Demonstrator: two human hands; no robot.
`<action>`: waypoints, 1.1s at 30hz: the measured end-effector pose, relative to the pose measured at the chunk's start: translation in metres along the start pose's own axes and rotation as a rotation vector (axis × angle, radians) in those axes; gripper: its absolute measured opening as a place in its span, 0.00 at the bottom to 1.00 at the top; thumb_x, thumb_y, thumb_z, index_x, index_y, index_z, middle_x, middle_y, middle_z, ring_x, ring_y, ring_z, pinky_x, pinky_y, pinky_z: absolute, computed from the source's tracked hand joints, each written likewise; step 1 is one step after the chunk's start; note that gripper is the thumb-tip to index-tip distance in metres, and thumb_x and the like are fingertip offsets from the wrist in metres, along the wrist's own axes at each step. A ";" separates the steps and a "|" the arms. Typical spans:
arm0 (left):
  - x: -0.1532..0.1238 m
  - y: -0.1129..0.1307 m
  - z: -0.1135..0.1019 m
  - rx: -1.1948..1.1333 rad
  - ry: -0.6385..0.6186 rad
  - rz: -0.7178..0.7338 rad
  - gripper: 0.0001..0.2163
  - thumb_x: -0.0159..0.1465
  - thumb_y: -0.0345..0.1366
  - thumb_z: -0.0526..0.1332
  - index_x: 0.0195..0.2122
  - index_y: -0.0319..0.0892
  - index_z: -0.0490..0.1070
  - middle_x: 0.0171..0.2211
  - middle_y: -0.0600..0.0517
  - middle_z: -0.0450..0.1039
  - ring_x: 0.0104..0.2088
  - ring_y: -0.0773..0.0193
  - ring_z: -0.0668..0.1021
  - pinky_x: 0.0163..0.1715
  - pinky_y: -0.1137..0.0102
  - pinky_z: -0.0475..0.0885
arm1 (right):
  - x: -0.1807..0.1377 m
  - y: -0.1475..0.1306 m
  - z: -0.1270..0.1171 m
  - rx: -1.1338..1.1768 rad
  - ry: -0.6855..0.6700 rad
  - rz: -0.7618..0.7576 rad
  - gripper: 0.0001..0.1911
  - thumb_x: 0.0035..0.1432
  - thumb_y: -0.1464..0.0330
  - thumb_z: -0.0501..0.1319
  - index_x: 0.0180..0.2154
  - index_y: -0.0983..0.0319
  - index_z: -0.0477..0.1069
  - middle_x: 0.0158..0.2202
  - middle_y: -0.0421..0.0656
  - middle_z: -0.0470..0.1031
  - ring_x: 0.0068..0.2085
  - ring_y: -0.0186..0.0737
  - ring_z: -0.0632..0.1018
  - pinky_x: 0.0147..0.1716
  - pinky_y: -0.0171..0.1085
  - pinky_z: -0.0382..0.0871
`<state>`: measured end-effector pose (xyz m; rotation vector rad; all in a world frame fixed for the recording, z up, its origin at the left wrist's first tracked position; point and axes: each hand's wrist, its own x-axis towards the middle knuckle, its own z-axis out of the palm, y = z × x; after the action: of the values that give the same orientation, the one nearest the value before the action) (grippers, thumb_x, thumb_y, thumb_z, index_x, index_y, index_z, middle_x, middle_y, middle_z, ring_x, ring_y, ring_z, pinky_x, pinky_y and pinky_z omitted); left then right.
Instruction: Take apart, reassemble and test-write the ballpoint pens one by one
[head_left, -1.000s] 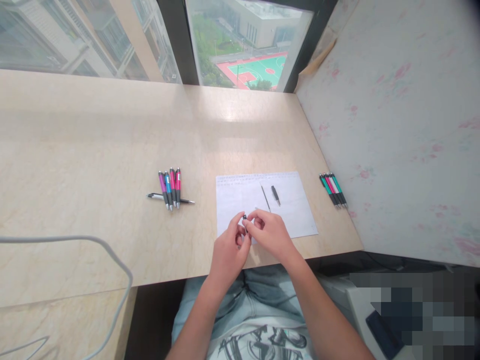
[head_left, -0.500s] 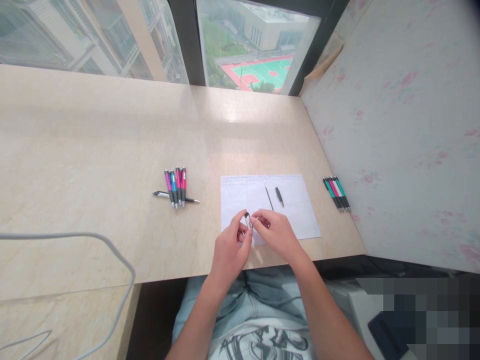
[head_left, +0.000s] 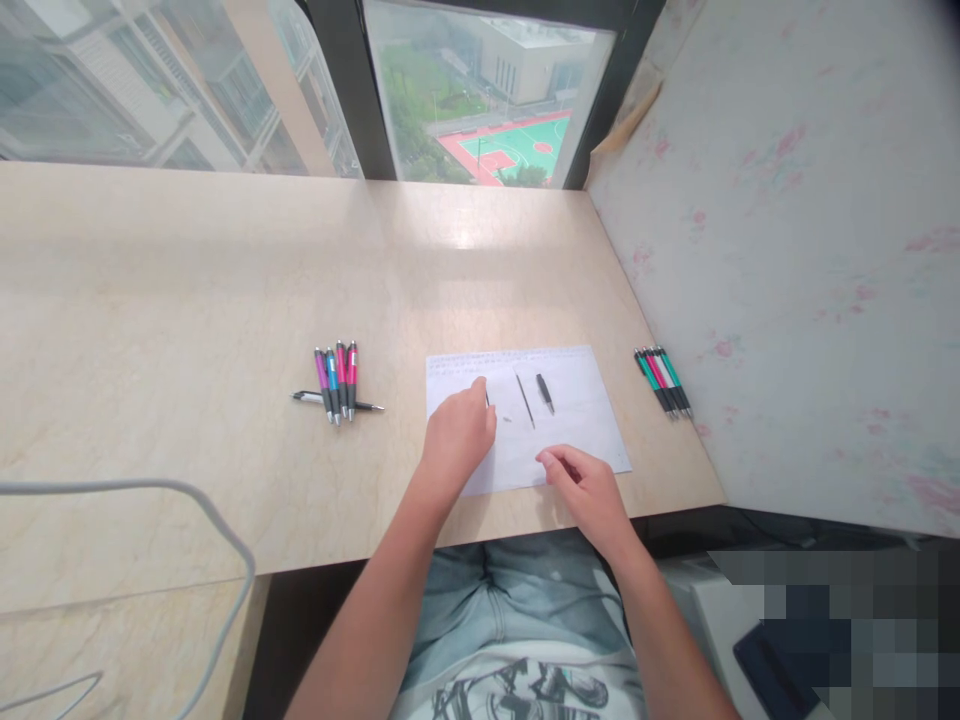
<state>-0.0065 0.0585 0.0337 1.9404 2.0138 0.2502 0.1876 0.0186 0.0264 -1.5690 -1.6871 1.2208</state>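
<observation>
My left hand [head_left: 460, 430] is over the left part of the white paper sheet [head_left: 577, 440], fingers closed on a pen barrel [head_left: 487, 398], mostly hidden beneath them. Only a dark sliver of it shows beside the fingers. To its right on the paper lie a tiny piece [head_left: 507, 419], too small to name, a thin dark pen refill [head_left: 525, 402] and a black pen grip section [head_left: 545, 393] with a pointed tip. My right hand [head_left: 589, 490] hovers at the sheet's lower edge, its fingers loosely curled and apart, with nothing visible in them.
Several coloured pens [head_left: 335, 382] lie to the left, across a white and black pen [head_left: 306, 397]. Another row of pens [head_left: 662, 382] lies by the patterned wall [head_left: 787, 300]. A grey cable [head_left: 225, 520] loops over the table's left side. Windows stand behind.
My hands have parted: the left moved forward over the paper with the barrel, the right drew back to the right. The tiny piece now shows on the paper. The view shifted slightly.
</observation>
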 end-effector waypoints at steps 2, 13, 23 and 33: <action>0.004 -0.001 0.001 0.041 -0.017 -0.007 0.16 0.67 0.34 0.52 0.56 0.38 0.64 0.37 0.42 0.78 0.37 0.52 0.79 0.33 0.65 0.67 | 0.000 0.002 0.001 0.019 0.006 0.001 0.16 0.63 0.59 0.56 0.32 0.62 0.75 0.26 0.40 0.72 0.29 0.38 0.72 0.30 0.34 0.63; -0.057 -0.001 0.003 -0.675 0.241 -0.029 0.11 0.68 0.40 0.53 0.33 0.42 0.71 0.24 0.54 0.70 0.25 0.67 0.71 0.29 0.72 0.64 | -0.001 0.008 0.004 0.220 0.029 -0.236 0.16 0.65 0.62 0.54 0.25 0.61 0.67 0.23 0.38 0.65 0.27 0.35 0.67 0.29 0.34 0.60; -0.097 0.004 0.044 -0.850 0.096 0.042 0.16 0.67 0.39 0.54 0.22 0.41 0.62 0.19 0.57 0.58 0.22 0.69 0.63 0.25 0.72 0.57 | -0.008 0.020 0.040 -0.041 -0.082 -0.522 0.19 0.64 0.69 0.54 0.20 0.60 0.54 0.19 0.35 0.55 0.22 0.31 0.58 0.25 0.35 0.51; -0.096 0.007 0.042 -0.822 0.106 0.053 0.16 0.68 0.39 0.53 0.22 0.41 0.61 0.20 0.57 0.59 0.24 0.69 0.63 0.26 0.72 0.58 | -0.008 0.020 0.042 -0.051 -0.031 -0.499 0.18 0.64 0.68 0.53 0.21 0.59 0.56 0.20 0.35 0.56 0.23 0.32 0.60 0.25 0.35 0.53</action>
<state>0.0162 -0.0405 0.0079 1.4540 1.5362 1.0240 0.1632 -0.0011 -0.0085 -1.0598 -1.9834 0.9497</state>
